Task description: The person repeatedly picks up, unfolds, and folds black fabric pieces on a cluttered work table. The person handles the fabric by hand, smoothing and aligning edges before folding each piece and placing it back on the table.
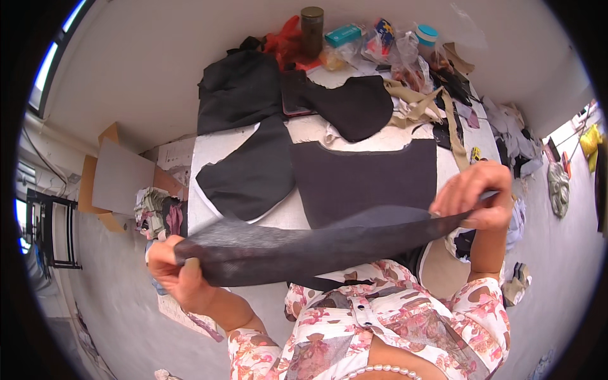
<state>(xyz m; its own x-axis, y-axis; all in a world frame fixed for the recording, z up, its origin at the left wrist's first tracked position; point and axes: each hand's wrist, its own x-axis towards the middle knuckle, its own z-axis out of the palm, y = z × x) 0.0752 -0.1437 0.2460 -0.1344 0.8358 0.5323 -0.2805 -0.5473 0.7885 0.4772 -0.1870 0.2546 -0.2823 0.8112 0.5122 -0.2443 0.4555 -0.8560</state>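
Note:
A long piece of dark fabric (278,259) is stretched between my two hands, above the near edge of the table. My left hand (180,275) grips its left end, thumb in front and fingers behind. The right end is pinched in my right hand (479,193), which is held higher, so the cloth slopes up to the right. Parts of the cloth are blurred. Beyond it lies a dark cut panel (370,177) with a curved top edge, partly hidden by the held cloth. A black rounded piece (253,174) lies left of that panel.
More black fabric (237,88) and a curved dark piece (361,104) lie farther back on the white table (206,152). A jar (312,31), a teal box (344,35) and plastic bags stand at the back. Beige strips (421,107) lie right. A cardboard box (120,174) stands left.

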